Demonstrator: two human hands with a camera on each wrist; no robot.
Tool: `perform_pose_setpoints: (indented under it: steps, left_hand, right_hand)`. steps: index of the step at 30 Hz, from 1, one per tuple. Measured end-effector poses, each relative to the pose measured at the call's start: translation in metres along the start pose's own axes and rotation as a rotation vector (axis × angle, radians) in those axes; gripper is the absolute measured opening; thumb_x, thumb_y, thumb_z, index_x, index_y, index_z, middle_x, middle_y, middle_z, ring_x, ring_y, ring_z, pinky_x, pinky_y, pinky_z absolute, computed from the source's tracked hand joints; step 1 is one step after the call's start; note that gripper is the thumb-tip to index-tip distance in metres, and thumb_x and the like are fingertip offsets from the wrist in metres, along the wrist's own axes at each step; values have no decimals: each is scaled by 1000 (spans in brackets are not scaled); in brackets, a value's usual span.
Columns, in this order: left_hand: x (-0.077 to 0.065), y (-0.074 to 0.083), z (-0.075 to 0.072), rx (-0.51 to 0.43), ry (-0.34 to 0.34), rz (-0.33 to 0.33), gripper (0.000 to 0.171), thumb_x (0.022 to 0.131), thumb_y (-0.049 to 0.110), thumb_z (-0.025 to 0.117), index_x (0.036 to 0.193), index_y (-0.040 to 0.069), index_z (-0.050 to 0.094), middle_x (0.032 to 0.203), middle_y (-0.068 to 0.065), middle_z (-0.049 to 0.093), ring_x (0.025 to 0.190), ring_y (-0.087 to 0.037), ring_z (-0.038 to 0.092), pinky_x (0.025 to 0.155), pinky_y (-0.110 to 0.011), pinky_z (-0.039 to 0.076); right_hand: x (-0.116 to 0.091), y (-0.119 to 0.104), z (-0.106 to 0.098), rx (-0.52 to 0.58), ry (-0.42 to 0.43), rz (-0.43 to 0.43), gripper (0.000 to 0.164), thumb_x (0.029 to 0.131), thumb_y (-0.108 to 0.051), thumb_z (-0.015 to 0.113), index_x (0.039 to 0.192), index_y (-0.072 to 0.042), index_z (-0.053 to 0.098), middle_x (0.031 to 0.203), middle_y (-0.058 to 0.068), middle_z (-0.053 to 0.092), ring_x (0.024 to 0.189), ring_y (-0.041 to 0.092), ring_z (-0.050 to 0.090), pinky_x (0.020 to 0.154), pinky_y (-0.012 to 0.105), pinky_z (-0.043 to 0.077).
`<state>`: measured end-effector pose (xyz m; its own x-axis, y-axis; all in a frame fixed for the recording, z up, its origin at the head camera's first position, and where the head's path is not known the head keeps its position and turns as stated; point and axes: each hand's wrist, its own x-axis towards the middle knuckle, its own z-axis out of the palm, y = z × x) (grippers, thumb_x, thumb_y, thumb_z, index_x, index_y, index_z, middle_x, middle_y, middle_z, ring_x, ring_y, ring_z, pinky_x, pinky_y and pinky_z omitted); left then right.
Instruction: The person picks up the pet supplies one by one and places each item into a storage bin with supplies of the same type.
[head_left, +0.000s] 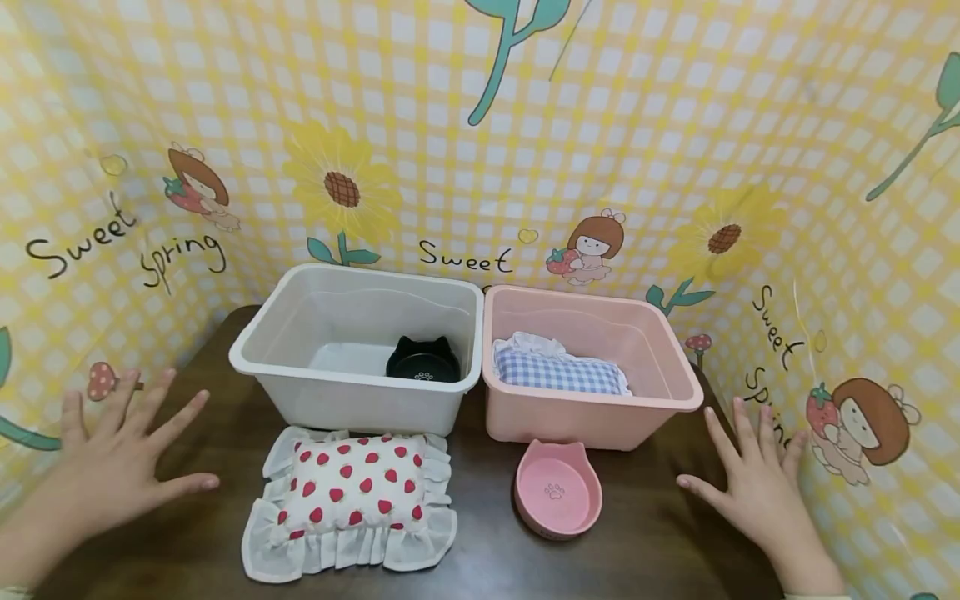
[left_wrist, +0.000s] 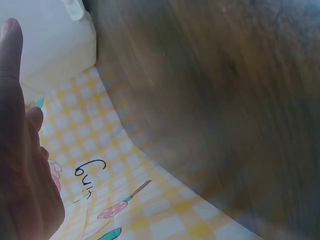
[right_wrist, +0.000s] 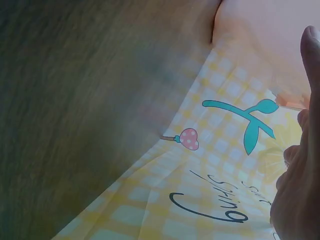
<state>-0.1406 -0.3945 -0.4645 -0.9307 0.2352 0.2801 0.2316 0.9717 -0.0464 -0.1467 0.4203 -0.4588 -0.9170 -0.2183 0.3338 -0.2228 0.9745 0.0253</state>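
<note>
In the head view my left hand (head_left: pixel 112 471) is spread at the left side of the table, fingers straight and holding nothing. Nearest to it lies a white ruffled pillow (head_left: pixel 356 487) printed with red strawberries. My right hand (head_left: pixel 757 487), also spread and holding nothing, is over the table's right side. A pink cat-eared bowl (head_left: pixel 558 492) with a paw print stands between the pillow and that hand. Behind the pillow, a white bin (head_left: pixel 352 404) contains a black cat-eared bowl (head_left: pixel 423 358). Beside it, a pink bin (head_left: pixel 577 421) contains a blue-checked pillow (head_left: pixel 558 367) with a white ruffle.
The dark wooden table (head_left: pixel 495 558) carries everything. A yellow-checked curtain (head_left: pixel 480 183) with sunflowers, girls and lettering hangs close behind the bins and along both sides. The two bins stand side by side, rims close together.
</note>
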Motion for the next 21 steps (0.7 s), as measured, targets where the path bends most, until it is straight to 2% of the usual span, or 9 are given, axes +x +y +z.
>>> perform_pose_setpoints:
  steps: [7,12,16,21]
  left_hand:
    - [-2,7,5,-117,-46,-24,112,83,66,73,165,32,6,170,-8,-20,150,-34,-34,103,-65,-36]
    - [-4,15,8,-156,-35,-7,112,83,62,75,166,30,7,171,-10,-16,151,-35,-30,104,-68,-34]
    - [-6,25,6,-211,-18,9,114,81,57,79,166,27,9,172,-11,-11,153,-37,-26,104,-69,-32]
    - [-8,35,7,-291,-1,26,114,80,51,83,166,25,12,172,-13,-5,155,-41,-18,105,-73,-28]
  right_hand:
    - [-1,-1,-3,85,-4,35,117,84,-64,74,166,-26,1,169,8,-22,151,50,-23,106,69,-30]
    - [2,-1,-3,155,19,64,117,85,-59,76,166,-21,0,170,10,-19,151,48,-22,107,70,-29]
    - [6,-1,-5,210,44,84,116,87,-55,76,166,-18,1,170,13,-14,152,50,-18,108,71,-27]
    - [12,-2,-5,330,66,104,112,89,-48,77,165,-15,1,171,15,-9,154,51,-10,111,72,-21]
